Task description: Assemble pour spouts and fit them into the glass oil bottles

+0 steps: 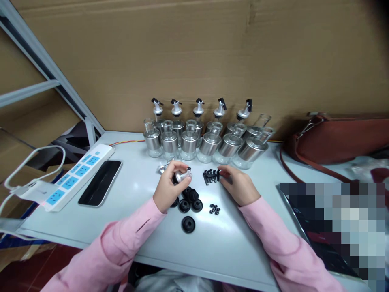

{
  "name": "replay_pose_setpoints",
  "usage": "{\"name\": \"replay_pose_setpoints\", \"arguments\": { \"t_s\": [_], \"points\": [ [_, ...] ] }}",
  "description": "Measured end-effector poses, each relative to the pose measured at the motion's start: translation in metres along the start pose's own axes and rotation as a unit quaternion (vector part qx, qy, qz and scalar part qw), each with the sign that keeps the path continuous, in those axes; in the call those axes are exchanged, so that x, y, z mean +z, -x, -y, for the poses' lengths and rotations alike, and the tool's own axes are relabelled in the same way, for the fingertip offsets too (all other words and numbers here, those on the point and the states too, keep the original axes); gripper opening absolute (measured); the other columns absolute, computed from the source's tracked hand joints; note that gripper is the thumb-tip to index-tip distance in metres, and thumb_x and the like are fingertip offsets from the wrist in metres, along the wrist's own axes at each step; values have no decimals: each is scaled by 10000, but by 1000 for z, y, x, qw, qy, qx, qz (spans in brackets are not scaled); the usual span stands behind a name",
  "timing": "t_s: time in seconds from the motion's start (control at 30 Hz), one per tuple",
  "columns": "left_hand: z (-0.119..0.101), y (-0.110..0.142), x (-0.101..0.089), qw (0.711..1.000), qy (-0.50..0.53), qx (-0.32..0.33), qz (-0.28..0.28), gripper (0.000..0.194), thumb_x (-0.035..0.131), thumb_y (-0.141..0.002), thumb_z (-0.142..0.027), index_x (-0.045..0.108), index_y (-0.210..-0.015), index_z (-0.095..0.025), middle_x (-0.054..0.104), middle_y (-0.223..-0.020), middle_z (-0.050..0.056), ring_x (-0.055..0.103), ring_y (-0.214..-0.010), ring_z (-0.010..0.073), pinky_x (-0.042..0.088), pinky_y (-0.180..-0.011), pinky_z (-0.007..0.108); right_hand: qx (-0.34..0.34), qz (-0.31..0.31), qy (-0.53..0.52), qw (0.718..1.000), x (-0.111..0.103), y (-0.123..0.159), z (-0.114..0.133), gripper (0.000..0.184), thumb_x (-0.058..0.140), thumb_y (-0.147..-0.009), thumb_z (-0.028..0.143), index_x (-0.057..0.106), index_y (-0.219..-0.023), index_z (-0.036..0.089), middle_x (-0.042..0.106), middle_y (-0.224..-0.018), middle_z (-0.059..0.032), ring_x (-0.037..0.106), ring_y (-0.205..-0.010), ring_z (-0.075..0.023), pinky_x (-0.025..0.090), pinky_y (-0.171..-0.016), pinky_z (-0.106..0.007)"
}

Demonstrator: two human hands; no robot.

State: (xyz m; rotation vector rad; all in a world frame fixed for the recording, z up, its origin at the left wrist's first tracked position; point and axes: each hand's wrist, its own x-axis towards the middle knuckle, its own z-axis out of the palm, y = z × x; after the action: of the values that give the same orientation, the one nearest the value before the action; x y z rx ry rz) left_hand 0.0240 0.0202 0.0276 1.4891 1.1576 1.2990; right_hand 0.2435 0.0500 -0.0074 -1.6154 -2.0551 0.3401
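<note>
My left hand [167, 185] is closed around a silver pourer spout [182, 176] with a small black tip at its top. More silver spout parts [161, 167] lie behind that hand, partly hidden. At the right end of a cluster of black levers [209, 177], the fingertips of my right hand [241, 187] pinch one black lever [218, 174]. Round black stoppers [188, 224] lie below my left hand, some of them piled up. Several tiny black caps [214, 209] sit in a small group between the forearms.
Glass bottles with steel sleeves [209, 148] stand in rows at the back; several rear ones carry pourers [198, 106]. A power strip [79, 174] and a phone [100, 183] lie left. On the right are a brown bag [328, 140] and a dark, partly blurred flat object [306, 215].
</note>
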Motion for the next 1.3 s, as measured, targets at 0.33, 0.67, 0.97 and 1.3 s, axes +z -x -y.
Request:
{"name": "replay_pose_setpoints", "arguments": {
  "t_s": [0.33,0.67,0.97,1.3],
  "points": [
    [7,-1,-1,999,15,-27,19,189,628,-720,-231,558,-888,-182,572,-860,19,538,-843,154,403,-778,266,-4,18,-21,1000,-1,1,0,313,532,-686,112,587,-986,184,681,-824,-42,632,-762,-203,483,-721,-332],
    [3,3,2,994,-37,-21,103,147,537,-775,-248,562,-899,-172,575,-842,23,533,-787,159,399,-732,255,-191,-95,-91,973,-14,7,33,147,493,-849,241,609,-923,190,655,-890,-73,582,-848,-189,452,-781,-333],
    [4,4,3,978,-13,-10,206,252,492,-818,-364,558,-889,-131,585,-770,40,524,-729,153,395,-704,264,-300,-78,-123,943,-5,16,45,169,505,-848,150,559,-999,205,623,-886,-68,543,-812,-183,428,-705,-327],
    [4,5,4,972,-39,12,233,290,494,-825,-404,569,-849,-125,576,-742,32,510,-696,138,381,-685,252,-280,4,-130,951,-7,18,51,145,339,-894,169,483,-898,184,534,-745,-52,457,-708,-182,366,-637,-320]
  ]
}}
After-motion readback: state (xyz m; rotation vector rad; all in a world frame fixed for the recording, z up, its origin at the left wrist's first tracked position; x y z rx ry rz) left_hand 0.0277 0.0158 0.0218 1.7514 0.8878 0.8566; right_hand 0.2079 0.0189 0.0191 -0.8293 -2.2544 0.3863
